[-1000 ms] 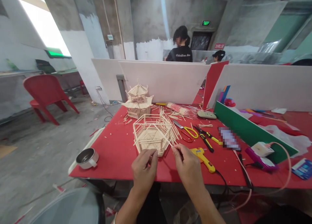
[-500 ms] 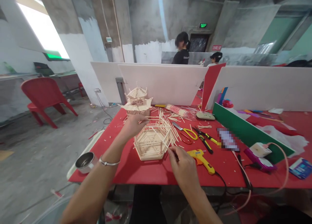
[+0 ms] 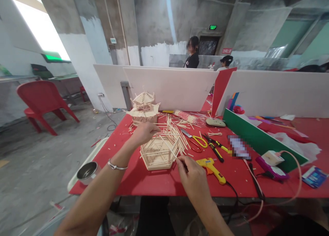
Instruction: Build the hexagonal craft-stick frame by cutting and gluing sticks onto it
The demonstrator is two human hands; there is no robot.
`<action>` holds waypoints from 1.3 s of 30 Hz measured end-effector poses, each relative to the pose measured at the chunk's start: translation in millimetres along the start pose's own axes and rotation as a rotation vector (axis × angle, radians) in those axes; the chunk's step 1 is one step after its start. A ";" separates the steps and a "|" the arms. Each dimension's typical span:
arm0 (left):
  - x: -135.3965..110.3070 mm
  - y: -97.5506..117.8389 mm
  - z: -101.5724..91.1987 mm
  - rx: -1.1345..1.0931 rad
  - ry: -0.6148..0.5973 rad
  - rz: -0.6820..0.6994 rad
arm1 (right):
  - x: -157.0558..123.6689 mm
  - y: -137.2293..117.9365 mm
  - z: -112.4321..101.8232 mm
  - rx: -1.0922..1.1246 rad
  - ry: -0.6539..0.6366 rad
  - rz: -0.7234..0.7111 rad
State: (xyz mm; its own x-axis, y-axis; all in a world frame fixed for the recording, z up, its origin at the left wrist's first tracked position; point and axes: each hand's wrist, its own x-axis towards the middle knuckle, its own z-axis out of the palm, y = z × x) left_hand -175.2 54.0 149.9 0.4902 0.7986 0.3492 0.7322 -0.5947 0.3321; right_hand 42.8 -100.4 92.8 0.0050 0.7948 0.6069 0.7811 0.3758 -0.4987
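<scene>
A hexagonal frame built of thin wooden sticks (image 3: pixel 157 162) sits on the red tabletop (image 3: pixel 144 186) in front of me. My left hand (image 3: pixel 144 135) is over the frame's back left side, thumb and fingers pinched on a thin stick (image 3: pixel 163 125) that points right. My right hand (image 3: pixel 191 172) is at the frame's right side. Its thumb and forefinger are closed on another wooden stick (image 3: pixel 168 145), which slants up and left across the frame's top. Behind the left hand stands a tiered stick pavilion (image 3: pixel 144 107). Loose sticks (image 3: pixel 177 135) lie behind and right of the frame.
Right of the frame lie scissors (image 3: pixel 199 141), yellow-and-black pliers (image 3: pixel 216 150) and a yellow glue gun (image 3: pixel 212 169) with its cord. A metal cup (image 3: pixel 87 172) stands at the left edge. A green board (image 3: pixel 262 136) and white partition (image 3: pixel 167 88) border the space. Two people are beyond.
My left hand has shifted slightly right and lower over the frame. The right hand keeps its pinch on the slanting stick, nearly in place. The camera view has moved slightly.
</scene>
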 end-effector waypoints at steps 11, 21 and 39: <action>-0.9 1.5 2.7 0.018 -0.031 0.052 | 3.5 1.2 0.6 -0.029 -0.003 -0.010; -4.6 9.4 2.5 -0.008 0.028 0.112 | 4.3 -0.6 -1.6 -0.024 -0.027 0.017; -112.3 117.2 47.6 -0.584 0.284 -0.420 | 23.3 -13.2 -20.5 -0.151 -0.119 0.086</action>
State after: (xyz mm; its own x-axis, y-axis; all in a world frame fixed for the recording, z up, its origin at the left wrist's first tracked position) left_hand -122.0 -101.0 107.9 0.0288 0.9604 0.2770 0.4232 -0.2628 0.8671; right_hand 45.4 -96.6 126.2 0.0091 0.8747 0.4845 0.8660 0.2354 -0.4413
